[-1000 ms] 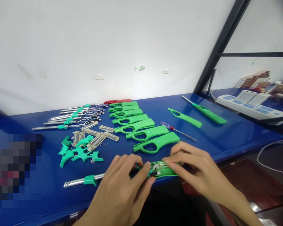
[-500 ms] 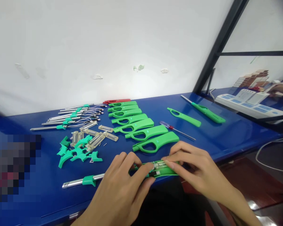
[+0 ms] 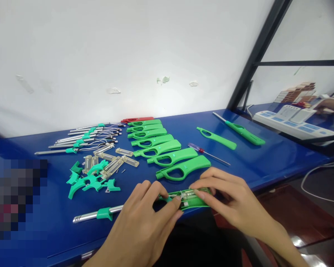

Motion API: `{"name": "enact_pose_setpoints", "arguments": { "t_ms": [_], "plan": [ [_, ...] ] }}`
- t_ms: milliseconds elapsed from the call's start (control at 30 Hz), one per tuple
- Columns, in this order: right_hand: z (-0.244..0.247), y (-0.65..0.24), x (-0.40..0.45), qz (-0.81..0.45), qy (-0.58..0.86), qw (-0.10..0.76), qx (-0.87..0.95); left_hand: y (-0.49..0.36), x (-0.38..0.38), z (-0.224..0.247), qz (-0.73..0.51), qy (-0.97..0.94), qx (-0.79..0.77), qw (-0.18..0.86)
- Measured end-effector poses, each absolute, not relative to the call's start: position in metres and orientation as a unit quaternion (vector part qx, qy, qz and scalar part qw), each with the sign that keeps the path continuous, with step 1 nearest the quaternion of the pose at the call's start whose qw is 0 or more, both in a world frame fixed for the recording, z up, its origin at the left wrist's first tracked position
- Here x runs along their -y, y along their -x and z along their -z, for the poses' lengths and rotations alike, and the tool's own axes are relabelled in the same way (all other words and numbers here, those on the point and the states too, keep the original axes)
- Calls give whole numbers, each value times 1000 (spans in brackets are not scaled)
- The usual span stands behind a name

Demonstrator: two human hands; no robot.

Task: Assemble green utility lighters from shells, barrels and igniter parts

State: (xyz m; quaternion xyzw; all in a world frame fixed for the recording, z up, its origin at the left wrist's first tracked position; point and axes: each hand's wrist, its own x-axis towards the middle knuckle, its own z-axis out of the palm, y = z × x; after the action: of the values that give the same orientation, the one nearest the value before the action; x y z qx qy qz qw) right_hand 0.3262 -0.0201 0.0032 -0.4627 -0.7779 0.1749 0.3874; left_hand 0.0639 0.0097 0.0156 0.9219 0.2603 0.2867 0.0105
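At the table's front edge lies an opened green lighter shell, hollow side up, with a clear fuel tank inside. My left hand is closed on the shell's left part, its thumb pressing in beside the tank's end. The fingers and thumb of my right hand pinch the right part of the shell and tank. From under my left hand a metal lighter tube with a teal collar sticks out leftward. My fingers hide the shell's left half and most small inner parts.
Behind my hands lies a row of green shell halves and a red shell. Leftward are metal tubes with wires, loose clear tanks and teal triggers. A screwdriver and a whole lighter lie rightward.
My left thumb has shifted slightly and now covers more of the black part inside the shell. My right hand keeps its grip, nearly unmoved.
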Motion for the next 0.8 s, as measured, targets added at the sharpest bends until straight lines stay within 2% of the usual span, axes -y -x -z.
{"name": "enact_pose_setpoints", "arguments": {
  "t_ms": [267,800],
  "plan": [
    [-3,-327,20,-184,452,380,786,-66,-11,-15,-293,-925,-240,-25],
    [0,-326,21,-179,460,392,777,-66,-9,-16,-280,-928,-247,-8]
  ]
}}
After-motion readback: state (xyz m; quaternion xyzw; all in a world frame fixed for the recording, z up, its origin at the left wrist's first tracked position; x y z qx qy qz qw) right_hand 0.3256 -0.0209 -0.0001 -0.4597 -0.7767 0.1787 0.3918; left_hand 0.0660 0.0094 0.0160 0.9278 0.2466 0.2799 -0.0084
